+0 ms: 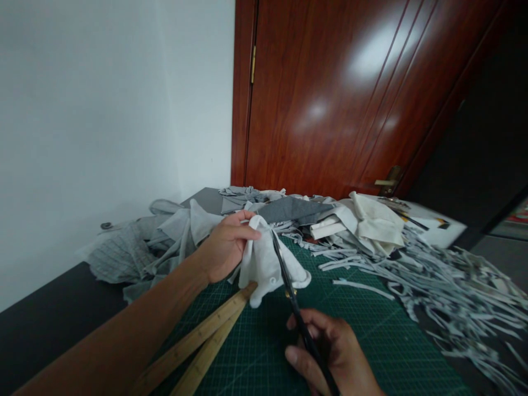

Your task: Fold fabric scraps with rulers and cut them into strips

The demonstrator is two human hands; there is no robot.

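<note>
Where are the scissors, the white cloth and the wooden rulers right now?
scissors (289, 286): head view, on the blades by the pivot, over the cloth.
white cloth (264, 264): head view, on the bunched middle, held by the left hand (225, 250).
wooden rulers (198, 346): head view, mid-length, on the green mat.

Head view, down over table (49, 319)

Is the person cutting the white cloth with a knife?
No, the right hand works black scissors into the white cloth, which the left hand holds up over the green cutting mat.
</note>
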